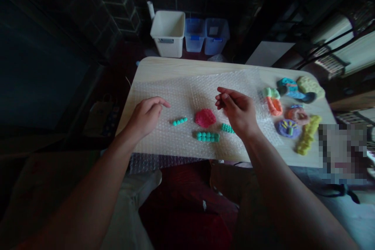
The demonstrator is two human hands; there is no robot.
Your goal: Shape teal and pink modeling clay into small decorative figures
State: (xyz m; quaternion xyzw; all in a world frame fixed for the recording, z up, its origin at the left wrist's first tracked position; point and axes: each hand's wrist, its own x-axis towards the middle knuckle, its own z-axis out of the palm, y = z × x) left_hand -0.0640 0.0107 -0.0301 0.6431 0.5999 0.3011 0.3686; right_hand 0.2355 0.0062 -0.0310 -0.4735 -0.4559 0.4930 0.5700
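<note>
My left hand (149, 113) hovers over the left side of the bubble wrap (164, 140), its index finger stretched out and nothing seen in it. Near its fingertips lies a short row of teal balls (179, 121). My right hand (238, 107) is raised over the wrap with thumb and fingers drawn together; whatever is between them, if anything, is too small to make out. Between the hands sits a reddish-pink lumpy piece (205, 118). Below it rests a double row of teal balls (208, 136). Another teal beaded block (227, 128) is partly hidden by my right hand.
Several colourful clay-like pieces sit at the table's right: an orange-and-green one (274, 106), a blue one (295, 90), a purple disc (288, 128), a yellow strip (309, 134). A white bin (170, 45) and two clear blue boxes (195, 41) stand beyond the table (164, 64).
</note>
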